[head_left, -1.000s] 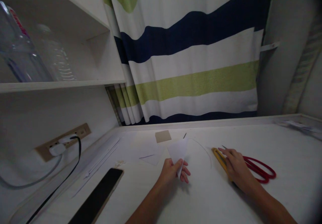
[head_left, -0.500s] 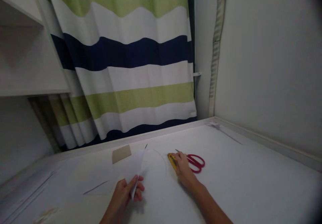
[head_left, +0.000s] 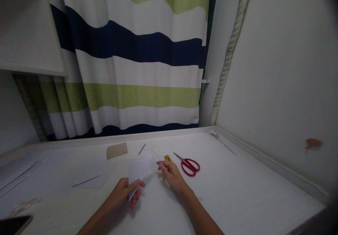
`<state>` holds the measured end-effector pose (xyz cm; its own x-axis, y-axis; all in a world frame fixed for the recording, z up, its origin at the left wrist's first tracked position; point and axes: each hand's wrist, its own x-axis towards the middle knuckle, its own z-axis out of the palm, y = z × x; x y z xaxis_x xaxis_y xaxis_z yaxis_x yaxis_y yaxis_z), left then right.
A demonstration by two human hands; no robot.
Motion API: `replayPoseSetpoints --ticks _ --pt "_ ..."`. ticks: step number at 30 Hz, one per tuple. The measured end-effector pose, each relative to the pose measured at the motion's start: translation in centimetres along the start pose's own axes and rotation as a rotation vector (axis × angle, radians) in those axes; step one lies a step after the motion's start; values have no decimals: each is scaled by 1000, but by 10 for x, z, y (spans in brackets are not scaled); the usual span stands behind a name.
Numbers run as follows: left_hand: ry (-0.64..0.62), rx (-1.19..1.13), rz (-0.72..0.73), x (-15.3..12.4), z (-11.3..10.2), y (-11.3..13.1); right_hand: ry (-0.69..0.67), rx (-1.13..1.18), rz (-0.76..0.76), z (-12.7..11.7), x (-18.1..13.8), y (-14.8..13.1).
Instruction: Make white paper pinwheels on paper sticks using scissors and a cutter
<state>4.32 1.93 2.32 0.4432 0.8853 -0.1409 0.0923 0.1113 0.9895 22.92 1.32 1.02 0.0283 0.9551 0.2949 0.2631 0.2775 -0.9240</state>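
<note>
- Striped white, green and navy cloth curtain [head_left: 137, 73] hangs beyond the red-handled metal scissors [head_left: 184, 160] on the white bench [head_left: 237, 192].
- Left of those scissors, a tapering white paper piece [head_left: 138, 166] points lengthwise away from the left hand [head_left: 123, 189], its lower end pinched by thumb and fingers.
- Right hand [head_left: 171, 176], nearer the scissors, curls loosely beside the yellow cutter [head_left: 168, 158] just left of them; I cannot tell whether it grips anything.

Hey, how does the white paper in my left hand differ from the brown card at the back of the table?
The white paper is held in your left hand, while the brown card lies on the table, untouched. The paper is tilted; the card lies flat. The paper is white; the card is light brown. Both look thin, with straight edges.
</note>
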Motion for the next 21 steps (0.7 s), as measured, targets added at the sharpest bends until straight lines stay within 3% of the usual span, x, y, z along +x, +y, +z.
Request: replayPoseSetpoints --ticks 4,9,14,17,21 --pt "-88 77 -8 -2 5 -4 -172 171 132 12 -2 0" --pt "-160 135 15 0 6 -6 -161 307 183 18 -1 8" --pt "-96 161 120 1 7 0 -167 394 211 20 -1 7" --pt "-125 136 84 -2 10 1 -111 459 221 18 -1 3" --pt "-158 132 105 -4 12 0 61 551 222 7 5 0"
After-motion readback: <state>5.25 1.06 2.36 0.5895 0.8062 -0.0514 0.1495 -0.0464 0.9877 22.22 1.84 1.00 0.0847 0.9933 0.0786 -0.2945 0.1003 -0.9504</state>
